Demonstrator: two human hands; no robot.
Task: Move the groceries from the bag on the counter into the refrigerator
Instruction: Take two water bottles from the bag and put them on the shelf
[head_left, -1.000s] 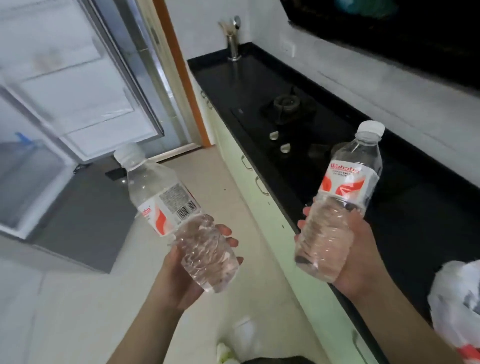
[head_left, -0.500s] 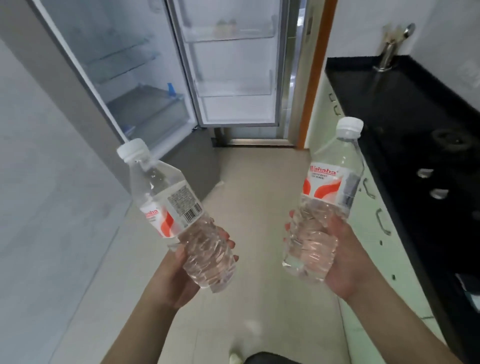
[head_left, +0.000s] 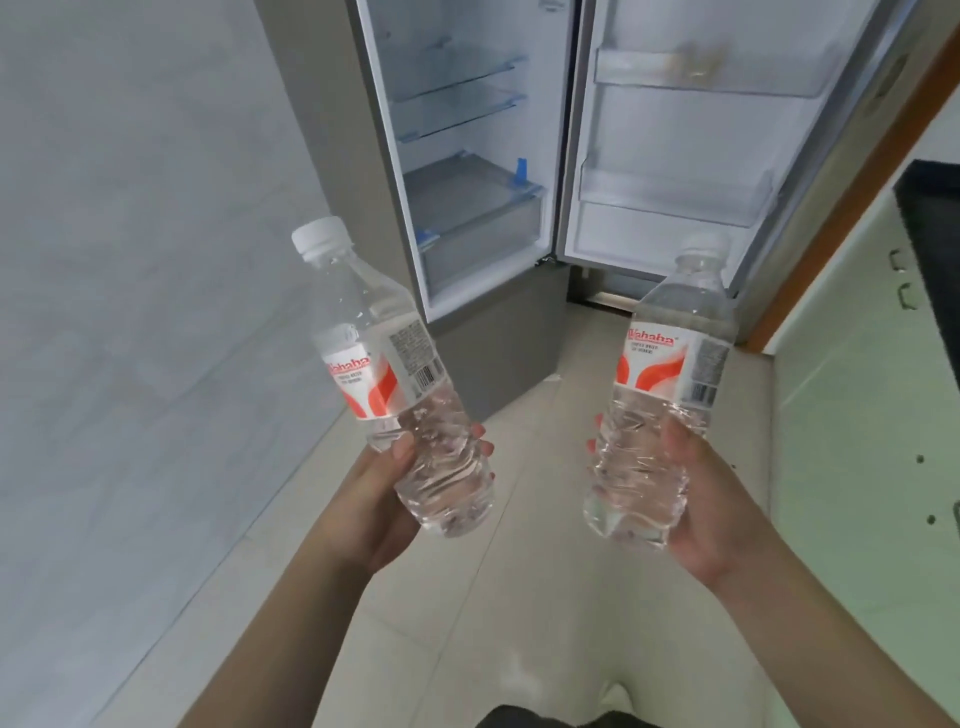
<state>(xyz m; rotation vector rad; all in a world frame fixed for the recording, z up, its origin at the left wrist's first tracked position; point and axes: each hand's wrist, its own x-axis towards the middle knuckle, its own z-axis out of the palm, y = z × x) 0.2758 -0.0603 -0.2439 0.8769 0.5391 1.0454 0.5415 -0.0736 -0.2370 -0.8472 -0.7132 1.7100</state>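
Our left hand (head_left: 384, 499) wraps the lower, ribbed part of the left water bottle (head_left: 389, 379), thumb on the near side and fingertips showing round the far side, so the grasp is firm. Our right hand (head_left: 701, 499) clasps the right water bottle (head_left: 665, 395) the same way, thumb across the front of the ribbed base and fingertips peeking out on the left edge.

Both bottles are clear plastic, full of clear water, with white screw caps and a white wrap label bearing red swooshes and red lettering. The left bottle leans toward the upper left, its barcode panel turned to us beside the red mark. The right bottle stands nearly upright, its brand name facing us and a block of small print on its right side. The two are held well apart, in the air above the pale tiled floor (head_left: 519, 597).

Beyond them stands the refrigerator (head_left: 493, 332) with its door (head_left: 675, 130) swung open to the right. Inside we see glass shelves (head_left: 457, 104) and a clear drawer (head_left: 478, 218) below them; the door carries clear bins. A grey wall (head_left: 130, 260) runs along the left, and pale green cabinets (head_left: 857, 389) under a black counter (head_left: 930, 208) sit at the right edge.
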